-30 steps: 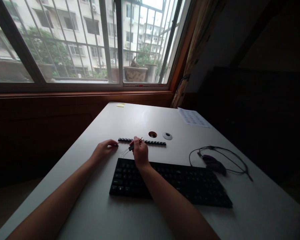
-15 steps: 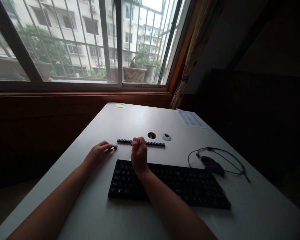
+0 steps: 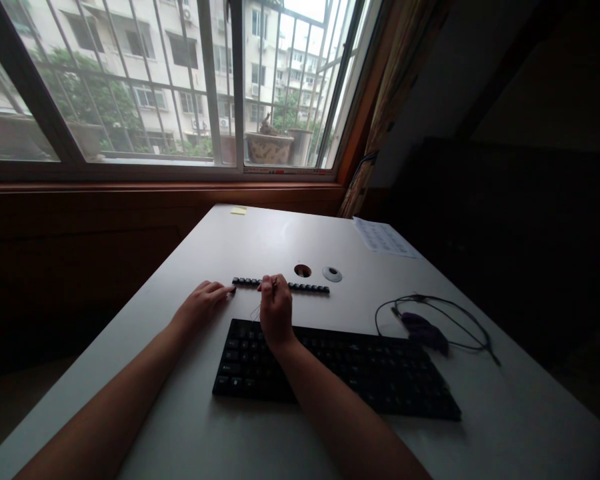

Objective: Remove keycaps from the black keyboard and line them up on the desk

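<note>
A small black keycap point(image 3: 233, 290) is at the fingertips of my left hand point(image 3: 205, 301), which has its fingers closed against it on the white table. Just beyond it runs a row of black keycaps point(image 3: 310, 288), partly hidden behind my right hand point(image 3: 276, 307). My right hand is a fist around a wire keycap puller point(image 3: 255, 311); its thin wire loops stick out at the lower left and its handle is covered by the fingers. Under my right wrist lies a black keyboard point(image 3: 380, 373), set slightly askew.
A coiled black cable point(image 3: 467, 310) and a dark purple cloth-like item point(image 3: 424, 332) lie right of the keyboard. Beyond the keycap row are a cable hole point(image 3: 303, 271) and its round cover point(image 3: 333, 274). Printed paper point(image 3: 384, 238) and a yellow note point(image 3: 239, 211) rest near the far edge.
My left fingertips have moved slightly up and right with the keycap, which is now more covered. My right hand has shifted a little to the left.
</note>
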`<control>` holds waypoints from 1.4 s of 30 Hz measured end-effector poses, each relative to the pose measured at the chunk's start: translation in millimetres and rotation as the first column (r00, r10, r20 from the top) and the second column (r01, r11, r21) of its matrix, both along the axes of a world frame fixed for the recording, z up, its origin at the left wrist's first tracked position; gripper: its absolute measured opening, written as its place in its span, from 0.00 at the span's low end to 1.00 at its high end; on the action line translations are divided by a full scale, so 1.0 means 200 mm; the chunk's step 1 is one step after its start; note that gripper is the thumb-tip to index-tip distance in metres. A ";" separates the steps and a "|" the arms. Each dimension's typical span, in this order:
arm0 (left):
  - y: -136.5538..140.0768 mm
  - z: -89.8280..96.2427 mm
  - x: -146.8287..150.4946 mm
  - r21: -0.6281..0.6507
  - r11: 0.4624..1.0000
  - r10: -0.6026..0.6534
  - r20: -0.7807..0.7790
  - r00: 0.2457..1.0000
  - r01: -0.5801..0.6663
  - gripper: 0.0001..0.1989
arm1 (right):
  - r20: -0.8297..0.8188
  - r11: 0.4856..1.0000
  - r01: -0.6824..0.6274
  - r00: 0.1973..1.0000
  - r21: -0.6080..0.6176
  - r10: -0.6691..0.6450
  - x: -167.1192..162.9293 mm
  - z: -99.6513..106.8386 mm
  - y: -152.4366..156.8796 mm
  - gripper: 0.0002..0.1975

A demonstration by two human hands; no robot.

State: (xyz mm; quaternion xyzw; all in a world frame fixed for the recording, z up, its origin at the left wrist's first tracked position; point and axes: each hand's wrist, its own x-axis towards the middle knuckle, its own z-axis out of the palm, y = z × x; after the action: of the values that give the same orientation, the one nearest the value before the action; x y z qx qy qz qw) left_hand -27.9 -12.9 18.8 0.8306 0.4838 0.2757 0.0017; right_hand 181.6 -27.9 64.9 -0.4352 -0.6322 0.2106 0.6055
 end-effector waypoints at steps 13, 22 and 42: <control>0.03 0.00 0.00 0.006 1.000 -0.002 -0.029 1.000 0.002 0.19 | 0.000 1.000 -0.024 1.000 0.004 0.024 0.00 0.01 0.00 0.16; 0.03 0.00 0.01 0.000 1.000 -0.004 -0.019 1.000 0.004 0.19 | 0.012 1.000 -0.027 1.000 -0.006 0.027 -0.01 0.00 0.00 0.17; 0.02 -0.02 0.01 0.018 0.999 0.048 -0.010 0.999 -0.048 0.20 | 0.007 0.999 -0.041 0.999 -0.026 0.041 0.00 0.00 0.00 0.17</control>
State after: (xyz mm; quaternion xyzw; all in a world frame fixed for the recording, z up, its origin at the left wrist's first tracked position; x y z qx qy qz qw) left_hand -26.0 -8.1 15.3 0.8202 0.5010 0.2756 -0.0149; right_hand 181.1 -28.2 65.1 -0.4306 -0.6405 0.2295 0.5930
